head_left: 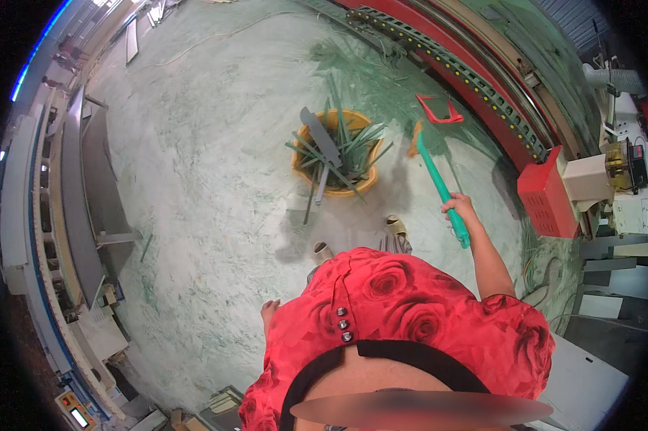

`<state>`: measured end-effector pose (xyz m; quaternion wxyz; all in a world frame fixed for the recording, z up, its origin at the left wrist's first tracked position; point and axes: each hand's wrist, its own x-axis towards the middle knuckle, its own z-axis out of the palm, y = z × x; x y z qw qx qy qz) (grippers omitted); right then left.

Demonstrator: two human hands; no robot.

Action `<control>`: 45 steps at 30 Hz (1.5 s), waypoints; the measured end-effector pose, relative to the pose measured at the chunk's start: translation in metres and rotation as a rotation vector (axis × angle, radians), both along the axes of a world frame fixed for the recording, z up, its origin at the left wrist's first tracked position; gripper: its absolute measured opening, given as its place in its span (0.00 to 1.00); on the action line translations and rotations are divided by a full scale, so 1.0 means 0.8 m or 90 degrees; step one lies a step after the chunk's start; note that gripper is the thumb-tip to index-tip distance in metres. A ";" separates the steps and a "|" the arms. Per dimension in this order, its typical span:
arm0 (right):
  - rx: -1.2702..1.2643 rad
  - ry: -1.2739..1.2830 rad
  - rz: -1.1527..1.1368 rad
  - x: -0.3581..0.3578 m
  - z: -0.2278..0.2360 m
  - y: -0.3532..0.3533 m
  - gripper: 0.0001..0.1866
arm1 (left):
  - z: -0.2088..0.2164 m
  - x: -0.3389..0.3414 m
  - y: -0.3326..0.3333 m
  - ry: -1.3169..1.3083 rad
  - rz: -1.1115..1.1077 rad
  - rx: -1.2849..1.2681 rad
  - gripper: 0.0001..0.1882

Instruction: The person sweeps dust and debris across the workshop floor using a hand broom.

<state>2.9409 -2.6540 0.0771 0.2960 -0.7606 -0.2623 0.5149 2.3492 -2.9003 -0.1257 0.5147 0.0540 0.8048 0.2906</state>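
Note:
My right hand [460,207] is closed around the green handle of a broom [439,183], which slants up and left to its orange head on the floor. A red dustpan [439,110] lies just beyond the broom head. My left hand [268,310] hangs at my side by my red flowered top, fingers loosely apart, holding nothing. An orange bucket [336,152] stuffed with green and grey strips stands on the pale concrete floor ahead of my feet.
A long red machine rail with a black cable chain [446,65] curves along the right. A red box [546,192] juts from it. Grey metal benches and panels [87,187] line the left. Green scrap streaks [367,72] lie behind the bucket.

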 end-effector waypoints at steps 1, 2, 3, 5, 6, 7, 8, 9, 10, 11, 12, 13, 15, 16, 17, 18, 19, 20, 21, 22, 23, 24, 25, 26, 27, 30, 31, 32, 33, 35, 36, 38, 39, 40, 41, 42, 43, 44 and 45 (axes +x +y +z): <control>-0.003 0.003 -0.011 -0.013 0.000 -0.003 0.20 | 0.005 -0.033 0.005 0.003 -0.011 -0.003 0.23; 0.024 -0.026 -0.016 -0.029 0.000 0.005 0.20 | 0.003 -0.068 -0.002 0.039 -0.009 -0.008 0.23; 0.051 -0.056 -0.020 -0.044 0.001 0.015 0.21 | -0.003 -0.100 -0.008 0.075 -0.006 -0.012 0.23; 0.015 0.036 -0.009 -0.082 0.034 0.031 0.19 | -0.002 -0.146 -0.008 0.107 0.013 0.010 0.24; 0.052 0.076 -0.056 -0.099 0.041 0.034 0.17 | 0.005 -0.163 0.004 0.112 -0.042 -0.033 0.24; 0.093 0.121 -0.095 -0.114 0.045 0.041 0.16 | 0.007 -0.184 0.009 0.122 -0.088 -0.074 0.25; 0.095 0.124 -0.094 -0.123 0.038 0.048 0.16 | 0.007 -0.200 0.014 0.125 -0.087 -0.073 0.25; 0.085 0.036 -0.048 -0.132 0.024 0.055 0.13 | 0.007 -0.214 0.021 0.150 -0.143 -0.070 0.26; 0.075 -0.049 0.005 -0.141 0.013 0.068 0.10 | 0.006 -0.228 0.023 0.177 -0.194 -0.069 0.28; 0.076 -0.054 0.000 -0.140 0.012 0.073 0.10 | 0.013 -0.221 0.042 0.173 -0.198 -0.066 0.28; 0.077 -0.007 -0.009 -0.133 0.010 0.075 0.11 | 0.035 -0.194 0.076 0.104 -0.133 -0.036 0.32; 0.079 0.050 -0.017 -0.129 0.007 0.079 0.12 | 0.060 -0.172 0.103 0.044 -0.065 -0.008 0.36; 0.075 0.215 -0.146 -0.132 -0.015 0.104 0.11 | 0.071 -0.170 0.120 -0.008 -0.079 -0.004 0.39; 0.069 0.373 -0.276 -0.146 -0.019 0.116 0.11 | 0.070 -0.177 0.127 -0.066 -0.094 0.000 0.42; 0.067 0.379 -0.281 -0.161 -0.025 0.125 0.11 | 0.071 -0.185 0.135 -0.059 -0.098 -0.002 0.42; 0.107 0.338 -0.318 -0.178 -0.031 0.135 0.10 | 0.073 -0.194 0.143 -0.050 -0.133 -0.014 0.43; 0.146 0.296 -0.350 -0.198 -0.034 0.151 0.09 | 0.072 -0.208 0.152 -0.041 -0.163 -0.024 0.44; 0.146 0.302 -0.355 -0.210 -0.043 0.162 0.09 | 0.073 -0.226 0.161 -0.049 -0.146 -0.032 0.42; 0.163 0.262 -0.385 -0.221 -0.057 0.168 0.10 | 0.077 -0.247 0.172 -0.043 -0.152 -0.032 0.42; 0.181 0.224 -0.410 -0.234 -0.071 0.182 0.12 | 0.077 -0.266 0.192 -0.033 -0.152 -0.027 0.42; 0.184 0.230 -0.418 -0.238 -0.086 0.187 0.12 | 0.077 -0.286 0.217 -0.024 -0.157 -0.023 0.42; 0.206 0.203 -0.422 -0.235 -0.104 0.189 0.12 | 0.081 -0.309 0.243 -0.013 -0.165 -0.018 0.42; 0.229 0.175 -0.428 -0.234 -0.120 0.197 0.11 | 0.087 -0.334 0.275 -0.003 -0.175 -0.010 0.42; 0.234 0.177 -0.442 -0.231 -0.138 0.202 0.11 | 0.093 -0.354 0.306 0.004 -0.187 -0.005 0.42; 0.213 0.121 -0.487 -0.222 -0.157 0.202 0.11 | 0.097 -0.369 0.332 0.005 -0.200 -0.003 0.42; 0.174 0.087 -0.577 -0.259 -0.129 0.245 0.10 | 0.099 -0.410 0.384 0.016 -0.205 0.005 0.42; 0.161 0.098 -0.633 -0.272 -0.106 0.260 0.10 | 0.095 -0.420 0.403 0.014 -0.211 0.010 0.42; 0.167 0.093 -0.641 -0.277 -0.100 0.272 0.10 | 0.090 -0.428 0.423 0.011 -0.219 0.015 0.42; 0.192 0.095 -0.645 -0.280 -0.094 0.284 0.09 | 0.086 -0.435 0.444 0.008 -0.228 0.020 0.42; 0.225 0.094 -0.665 -0.287 -0.078 0.303 0.08 | 0.079 -0.449 0.498 0.004 -0.253 0.033 0.42; 0.194 0.077 -0.636 -0.288 -0.062 0.309 0.07 | 0.075 -0.454 0.526 0.002 -0.269 0.040 0.42; 0.159 0.056 -0.626 -0.297 -0.039 0.320 0.08 | 0.071 -0.465 0.584 0.000 -0.301 0.043 0.42; 0.137 0.030 -0.566 -0.301 -0.030 0.329 0.07 | 0.068 -0.472 0.610 -0.001 -0.315 0.041 0.42; 0.117 0.001 -0.514 -0.299 -0.022 0.329 0.07 | 0.065 -0.471 0.640 -0.006 -0.337 0.042 0.42; 0.116 -0.005 -0.540 -0.295 -0.025 0.328 0.07 | 0.061 -0.475 0.672 -0.008 -0.362 0.042 0.42; 0.107 -0.048 -0.494 -0.290 -0.031 0.328 0.09 | 0.058 -0.480 0.704 -0.010 -0.387 0.041 0.42; 0.097 -0.090 -0.446 -0.290 -0.035 0.329 0.12 | 0.055 -0.482 0.740 -0.012 -0.411 0.042 0.42; 0.096 -0.092 -0.466 -0.303 -0.025 0.341 0.12 | 0.050 -0.487 0.775 -0.012 -0.429 0.044 0.42; 0.110 -0.113 -0.468 -0.319 -0.009 0.358 0.11 | 0.044 -0.492 0.812 -0.012 -0.448 0.045 0.42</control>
